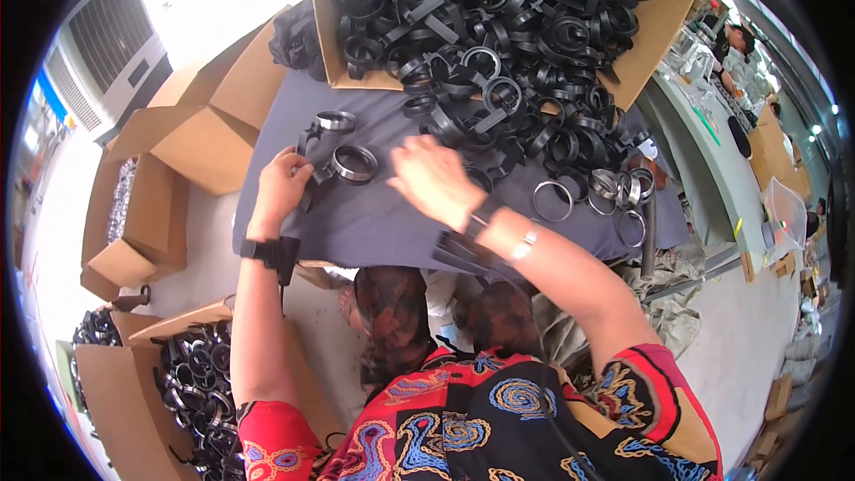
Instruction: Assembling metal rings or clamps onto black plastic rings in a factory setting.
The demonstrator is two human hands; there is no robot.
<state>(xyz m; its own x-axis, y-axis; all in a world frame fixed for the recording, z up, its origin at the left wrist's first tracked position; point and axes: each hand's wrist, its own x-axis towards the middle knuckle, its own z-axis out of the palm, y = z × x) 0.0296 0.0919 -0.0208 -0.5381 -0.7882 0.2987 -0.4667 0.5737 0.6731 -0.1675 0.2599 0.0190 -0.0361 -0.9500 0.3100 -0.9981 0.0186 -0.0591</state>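
Note:
My left hand [285, 180] is at the left of the grey cloth-covered table [374, 232]. Its thumb and fingers pinch the dark tab of a black plastic ring part [326, 180] with a shiny metal band inside. Just beyond lies a second black ring part [335, 121], also lined with bright metal. My right hand [435, 180] hovers over the table's middle, short of a heap of black ring parts [499, 27]. Motion smears its fingers, so whether they hold anything does not show. Loose metal rings [553, 201] lie to the right of it.
A tipped cardboard box [655, 27] spills the heap onto the table. Cartons [209, 147] stand on the left; a lower one [116, 392] holds more ring parts. A grey bench [712, 151] runs along the right, with another person [735, 44] beyond it.

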